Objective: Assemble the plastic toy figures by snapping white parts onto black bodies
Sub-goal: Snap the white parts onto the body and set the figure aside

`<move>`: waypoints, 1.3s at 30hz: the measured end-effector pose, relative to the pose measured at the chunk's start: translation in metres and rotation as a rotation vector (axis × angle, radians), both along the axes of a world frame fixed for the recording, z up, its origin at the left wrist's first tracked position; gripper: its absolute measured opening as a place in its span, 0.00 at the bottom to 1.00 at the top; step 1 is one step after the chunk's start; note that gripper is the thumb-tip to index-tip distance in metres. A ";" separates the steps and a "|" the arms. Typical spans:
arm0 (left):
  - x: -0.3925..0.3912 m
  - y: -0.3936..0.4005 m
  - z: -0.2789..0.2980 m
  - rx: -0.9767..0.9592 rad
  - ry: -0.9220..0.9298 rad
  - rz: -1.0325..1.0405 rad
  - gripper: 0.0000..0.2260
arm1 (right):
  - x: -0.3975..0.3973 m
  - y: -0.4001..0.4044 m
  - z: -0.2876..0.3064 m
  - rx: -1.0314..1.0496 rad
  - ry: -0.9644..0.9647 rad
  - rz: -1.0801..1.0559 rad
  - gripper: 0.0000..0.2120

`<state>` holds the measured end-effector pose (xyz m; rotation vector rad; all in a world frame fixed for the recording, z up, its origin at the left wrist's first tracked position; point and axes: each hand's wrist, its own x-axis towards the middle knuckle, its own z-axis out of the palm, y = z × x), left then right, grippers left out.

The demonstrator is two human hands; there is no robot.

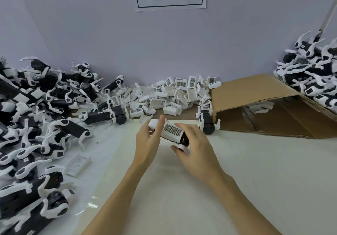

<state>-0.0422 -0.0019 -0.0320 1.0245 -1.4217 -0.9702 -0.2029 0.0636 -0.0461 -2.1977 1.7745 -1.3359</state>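
Presently both hands, left hand (148, 136) and right hand (194, 143), are gripping the light, rigid toy figure (172, 131) by its ends, fingers curled round it.

Both forearms bare up to frame edge, no sleeves, no cuffs in view. Left hand (148, 140) and right hand (196, 146): no gloves, no rings, no watch or wristband, no tape or plasters. Nails short and unpainted as far as visible; left index fingertip (161, 119) shows a plain short nail. Slim wrists, long fingers. No tattoos or marks seen on either arm. Rest of body out of frame, so clothing can't be told.
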 end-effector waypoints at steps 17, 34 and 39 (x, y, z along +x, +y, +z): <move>0.001 0.001 0.010 0.251 -0.016 -0.210 0.42 | 0.006 -0.002 0.003 -0.146 0.190 -0.224 0.22; -0.004 0.002 -0.001 0.103 -0.077 -0.140 0.31 | -0.019 -0.005 0.007 0.167 0.053 -0.112 0.23; 0.009 -0.012 0.000 0.362 0.184 -0.194 0.33 | -0.032 -0.010 0.027 0.292 -0.055 -0.144 0.14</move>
